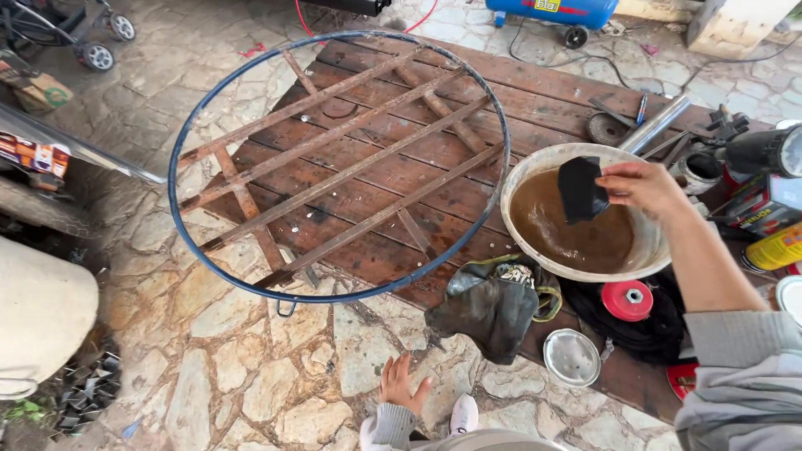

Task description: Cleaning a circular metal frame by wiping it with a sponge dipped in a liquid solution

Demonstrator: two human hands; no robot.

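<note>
**Dark cloth held over a bowl of brown liquid, round frame not yet touched**

Nearest the camera, the left hand [399, 382] is seen low over the stone floor [251, 376], fingers spread apart and holding nothing; a white shoe [464, 413] shows just beside it. Further up, on the near edge of the wooden table [535, 100], a crumpled dark glove [489, 305] is laid, with a round metal lid [571, 357] and a red disc [626, 300] near it.

Beyond these, the right hand [643, 185] is raised over a pale bowl [518, 171] filled with muddy brown liquid [568, 230]. The fingers are pinched together on the top edge of a small dark cloth [581, 189], which hangs down just above or at the liquid's surface; whether it is dipped cannot be told. The cloth looks dark and wet, so a soaking is judged to be under way or just done.

To the left, a blue-rimmed round frame [338, 163] with rusty cross bars [351, 171] is propped half on the table, half over the floor. No wet or cleaned patch can be made out on the bars, so any wiping of the frame is judged to be left almost wholly undone.

Farthest off, spray cans [773, 248] and tools lie at the right edge, and a blue compressor [551, 12] stands on the floor.
</note>
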